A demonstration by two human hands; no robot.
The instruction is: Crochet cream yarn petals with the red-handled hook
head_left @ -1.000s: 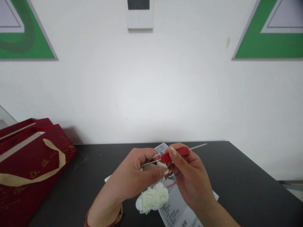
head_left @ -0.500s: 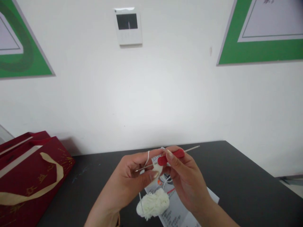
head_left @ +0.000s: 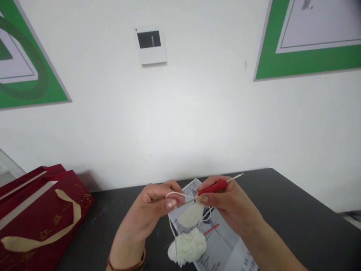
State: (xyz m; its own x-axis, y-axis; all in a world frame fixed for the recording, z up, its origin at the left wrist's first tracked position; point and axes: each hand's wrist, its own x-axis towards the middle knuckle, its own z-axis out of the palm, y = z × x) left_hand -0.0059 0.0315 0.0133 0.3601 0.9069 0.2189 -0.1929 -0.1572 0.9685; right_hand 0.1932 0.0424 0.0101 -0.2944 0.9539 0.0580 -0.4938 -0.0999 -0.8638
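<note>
My right hand (head_left: 229, 205) is closed around the red handle of a double-ended crochet hook (head_left: 213, 187), with one metal end pointing up to the right. At the hook's other end, the thumb and index finger of my left hand (head_left: 153, 207) pinch together on the tip. White yarn (head_left: 172, 226) loops over the left index finger and runs down to a fluffy white yarn ball (head_left: 187, 246). Below the hook hangs a small off-white crocheted piece (head_left: 191, 215), seemingly attached near the right fingertips.
Printed paper (head_left: 211, 252) lies under the yarn on the black table (head_left: 293, 210), with a thin red stick (head_left: 211, 229) on it. Red gift bags (head_left: 62, 203) with a cream ribbon stand at left. Behind rises a white wall (head_left: 183, 120) with a panel (head_left: 151, 47).
My hands have drawn slightly apart. The left fingers have gone from the crocheted piece to the hook's tip, and the piece now hangs lower. The camera view has shifted a little.
</note>
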